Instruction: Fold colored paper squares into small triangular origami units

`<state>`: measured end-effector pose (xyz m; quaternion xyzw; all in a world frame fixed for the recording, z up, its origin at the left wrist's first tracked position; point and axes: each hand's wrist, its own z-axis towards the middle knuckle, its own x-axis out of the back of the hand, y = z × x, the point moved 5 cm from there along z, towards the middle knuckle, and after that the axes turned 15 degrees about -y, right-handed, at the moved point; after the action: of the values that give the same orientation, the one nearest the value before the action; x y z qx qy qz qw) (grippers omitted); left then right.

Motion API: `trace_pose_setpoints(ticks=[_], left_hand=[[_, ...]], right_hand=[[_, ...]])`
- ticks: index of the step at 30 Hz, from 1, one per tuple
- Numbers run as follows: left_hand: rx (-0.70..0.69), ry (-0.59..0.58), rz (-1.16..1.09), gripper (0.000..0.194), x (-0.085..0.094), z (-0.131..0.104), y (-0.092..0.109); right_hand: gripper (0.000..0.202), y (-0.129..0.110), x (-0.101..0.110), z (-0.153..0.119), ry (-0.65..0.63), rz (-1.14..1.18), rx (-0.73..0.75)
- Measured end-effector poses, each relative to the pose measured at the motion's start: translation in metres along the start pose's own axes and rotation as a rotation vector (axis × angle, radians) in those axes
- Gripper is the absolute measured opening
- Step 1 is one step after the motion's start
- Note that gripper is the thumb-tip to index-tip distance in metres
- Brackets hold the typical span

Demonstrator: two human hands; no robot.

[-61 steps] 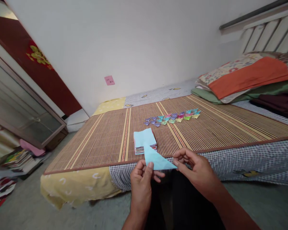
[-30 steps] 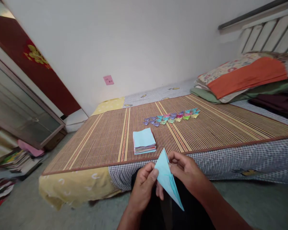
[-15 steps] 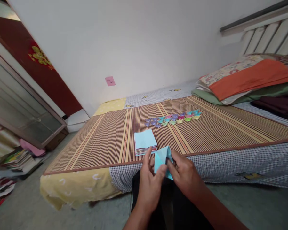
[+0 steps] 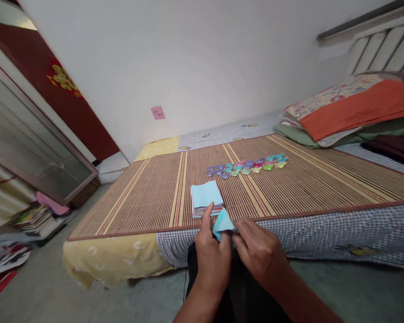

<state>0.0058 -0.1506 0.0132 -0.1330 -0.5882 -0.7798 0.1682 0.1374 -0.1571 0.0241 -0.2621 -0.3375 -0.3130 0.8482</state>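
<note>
A piece of light blue origami paper (image 4: 224, 220), partly folded to a point, is held between both hands over my lap. My left hand (image 4: 212, 249) grips its left and lower side, thumb against the paper and index finger raised. My right hand (image 4: 261, 246) pinches its right corner with bent fingers. Just beyond the left fingertips lies a stack of paper sheets (image 4: 206, 195) with a light blue one on top. Farther back, rows of small folded paper boats (image 4: 248, 166) in purple, blue, pink, green and yellow stand on the mat.
A striped mat (image 4: 148, 193) covers the bed, with a checked sheet (image 4: 323, 233) hanging over its front edge. Folded bedding (image 4: 357, 112) is piled at the right. A pink note (image 4: 158, 112) is on the wall. Magazines (image 4: 33, 220) lie at the far left.
The blue paper has turned and been drawn from an open, pocket-like shape into a smaller pointed one. The left thumb now lies against its front. The view has shifted slightly.
</note>
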Motion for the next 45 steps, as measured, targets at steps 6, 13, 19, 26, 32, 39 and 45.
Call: trace_pose_setpoints(ticks=[6, 13, 19, 26, 32, 39, 45], left_hand=[[-0.248, 0.094, 0.131, 0.053, 0.006, -0.005, 0.005], [-0.351, 0.053, 0.159, 0.054, 0.000, -0.017, 0.012], [-0.250, 0.104, 0.047, 0.054, 0.005, -0.014, 0.012], [-0.300, 0.125, 0.008, 0.037, 0.011, -0.013, 0.015], [-0.369, 0.058, -0.008, 0.036, 0.008, -0.017, 0.020], [-0.138, -0.069, -0.385, 0.035, -0.004, -0.019, 0.010], [-0.053, -0.005, -0.443, 0.016, 0.000, -0.020, -0.005]], right_hand=[[0.027, -0.001, -0.002, -0.003, -0.002, 0.089, -0.011], [0.025, 0.001, 0.008, -0.002, 0.107, 0.125, -0.013], [0.032, -0.005, 0.012, -0.005, 0.103, 0.089, 0.064], [0.030, -0.010, 0.008, -0.005, 0.066, 0.101, 0.080], [0.031, -0.009, 0.012, -0.008, 0.148, 0.121, 0.069], [0.019, 0.003, 0.020, -0.008, 0.209, 0.395, -0.024], [0.026, 0.024, 0.010, -0.008, 0.050, 0.706, -0.200]])
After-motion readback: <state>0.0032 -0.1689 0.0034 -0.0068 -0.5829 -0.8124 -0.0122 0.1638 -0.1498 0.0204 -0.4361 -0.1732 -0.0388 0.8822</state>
